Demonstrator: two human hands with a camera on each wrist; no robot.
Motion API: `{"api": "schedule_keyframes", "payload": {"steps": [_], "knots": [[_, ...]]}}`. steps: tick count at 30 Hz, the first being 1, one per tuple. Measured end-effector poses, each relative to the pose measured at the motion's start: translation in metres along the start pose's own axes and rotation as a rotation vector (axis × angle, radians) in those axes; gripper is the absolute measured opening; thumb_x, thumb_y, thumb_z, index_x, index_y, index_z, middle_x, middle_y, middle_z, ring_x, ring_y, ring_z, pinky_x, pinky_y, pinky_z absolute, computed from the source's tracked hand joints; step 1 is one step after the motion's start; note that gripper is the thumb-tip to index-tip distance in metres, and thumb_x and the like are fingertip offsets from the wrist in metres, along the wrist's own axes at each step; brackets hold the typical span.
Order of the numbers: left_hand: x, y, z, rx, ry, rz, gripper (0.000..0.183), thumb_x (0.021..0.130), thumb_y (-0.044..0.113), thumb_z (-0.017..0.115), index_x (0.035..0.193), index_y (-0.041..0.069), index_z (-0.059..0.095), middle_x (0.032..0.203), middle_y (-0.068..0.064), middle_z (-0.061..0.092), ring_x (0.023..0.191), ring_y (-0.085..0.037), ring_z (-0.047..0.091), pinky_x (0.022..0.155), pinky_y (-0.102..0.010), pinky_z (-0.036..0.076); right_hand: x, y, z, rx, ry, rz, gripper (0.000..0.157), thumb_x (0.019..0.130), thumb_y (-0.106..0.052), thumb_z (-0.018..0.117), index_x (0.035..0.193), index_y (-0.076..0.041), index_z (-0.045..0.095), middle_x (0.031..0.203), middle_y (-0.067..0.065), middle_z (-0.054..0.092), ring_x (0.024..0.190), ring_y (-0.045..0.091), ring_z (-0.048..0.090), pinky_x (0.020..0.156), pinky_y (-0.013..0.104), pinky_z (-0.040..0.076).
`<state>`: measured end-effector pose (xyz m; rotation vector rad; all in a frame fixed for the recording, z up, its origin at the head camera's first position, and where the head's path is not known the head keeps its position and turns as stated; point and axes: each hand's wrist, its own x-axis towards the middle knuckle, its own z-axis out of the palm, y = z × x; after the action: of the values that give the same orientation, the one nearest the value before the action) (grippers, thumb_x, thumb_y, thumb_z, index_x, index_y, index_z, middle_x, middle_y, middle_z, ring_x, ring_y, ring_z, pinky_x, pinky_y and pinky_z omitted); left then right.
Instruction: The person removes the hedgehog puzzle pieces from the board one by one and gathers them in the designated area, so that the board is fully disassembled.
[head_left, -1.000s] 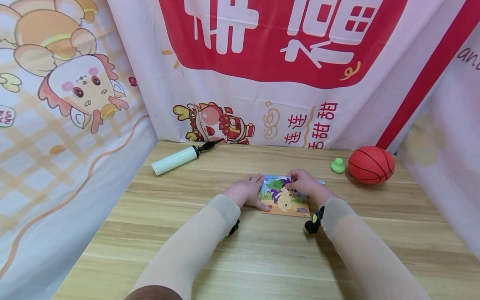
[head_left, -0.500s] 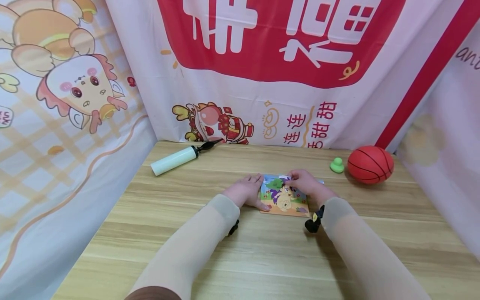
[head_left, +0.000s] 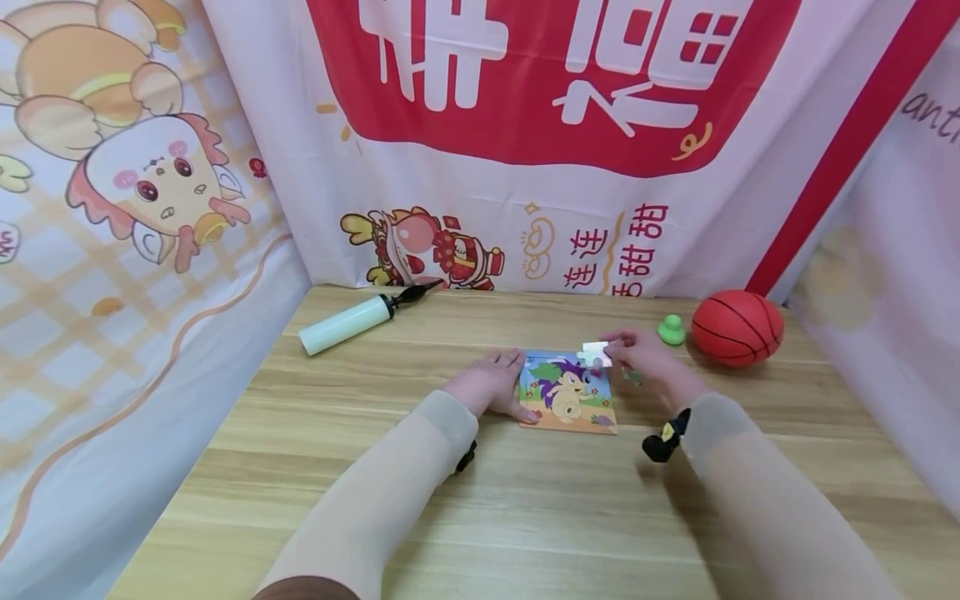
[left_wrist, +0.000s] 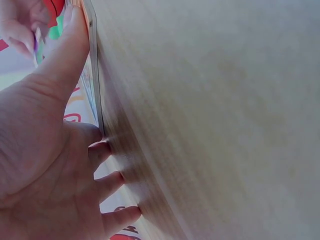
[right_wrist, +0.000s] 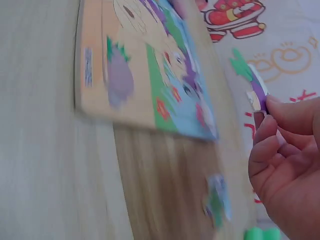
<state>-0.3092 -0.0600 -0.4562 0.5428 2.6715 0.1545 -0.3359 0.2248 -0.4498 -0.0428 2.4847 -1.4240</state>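
A flat jigsaw puzzle [head_left: 564, 407] with a cartoon picture lies on the table. My left hand [head_left: 491, 383] rests at its left side, thumb over the front left corner; in the left wrist view the left fingers [left_wrist: 112, 186] spread straight against the tabletop. Above the puzzle's back right corner, a loose puzzle piece [head_left: 595, 355] is pinched between thumb and fingers of my right hand [head_left: 641, 357]. Seen from the right wrist, this piece [right_wrist: 256, 89] is edge-on, with green and purple print. Another loose piece [right_wrist: 217, 200] lies on the table right of the puzzle, partly behind my right hand in the head view.
At the back right stand a red toy basketball [head_left: 738, 328] and a small green rubber duck-shaped toy [head_left: 671, 330]. A pale hand pump [head_left: 348, 323] with a black nozzle lies at the back left. Printed cloth [head_left: 480, 225] hangs along the table's back and sides.
My right hand has lifted a puzzle piece off the puzzle's back right area and moved to the right with it, tilting its pale side to view. My left hand stays in place.
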Motion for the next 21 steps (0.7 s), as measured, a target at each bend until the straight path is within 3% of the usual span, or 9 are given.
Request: {"api": "schedule_keyframes", "payload": {"steps": [6, 11, 17, 21], "knots": [[0.002, 0.003, -0.001, -0.020, -0.002, -0.022, 0.121, 0.072, 0.077, 0.067, 0.160, 0.016, 0.012, 0.165, 0.000, 0.010, 0.149, -0.029, 0.009, 0.119, -0.045, 0.015, -0.022, 0.017, -0.032, -0.046, 0.127, 0.036, 0.026, 0.097, -0.016, 0.065, 0.111, 0.004, 0.059, 0.088, 0.009, 0.062, 0.077, 0.019, 0.056, 0.071, 0.033, 0.052], [-0.001, 0.005, -0.005, -0.029, -0.012, -0.023, 0.118, 0.075, 0.075, 0.066, 0.160, 0.015, 0.011, 0.165, -0.001, 0.009, 0.149, -0.029, 0.009, 0.119, -0.043, 0.014, -0.037, 0.047, -0.055, 0.049, 0.173, 0.122, 0.027, 0.099, -0.012, 0.062, 0.115, 0.009, 0.060, 0.080, 0.003, 0.061, 0.072, 0.015, 0.056, 0.065, 0.028, 0.052], [-0.002, 0.001, -0.002, -0.034, 0.002, 0.002, 0.120, 0.074, 0.076, 0.067, 0.160, 0.014, 0.012, 0.165, -0.003, 0.009, 0.149, -0.030, 0.009, 0.119, -0.045, 0.014, -0.050, 0.069, -0.066, 0.208, 0.261, 0.181, 0.032, 0.098, -0.002, 0.057, 0.123, 0.018, 0.054, 0.073, -0.002, 0.062, 0.063, 0.007, 0.058, 0.059, 0.024, 0.053], [0.001, 0.000, 0.000, -0.034, -0.009, -0.012, 0.120, 0.074, 0.075, 0.068, 0.160, 0.015, 0.011, 0.165, -0.002, 0.009, 0.149, -0.030, 0.008, 0.119, -0.045, 0.014, -0.053, 0.077, -0.071, 0.284, 0.329, 0.250, 0.031, 0.098, 0.000, 0.053, 0.125, 0.017, 0.053, 0.073, -0.003, 0.060, 0.062, 0.008, 0.058, 0.059, 0.023, 0.053]]}}
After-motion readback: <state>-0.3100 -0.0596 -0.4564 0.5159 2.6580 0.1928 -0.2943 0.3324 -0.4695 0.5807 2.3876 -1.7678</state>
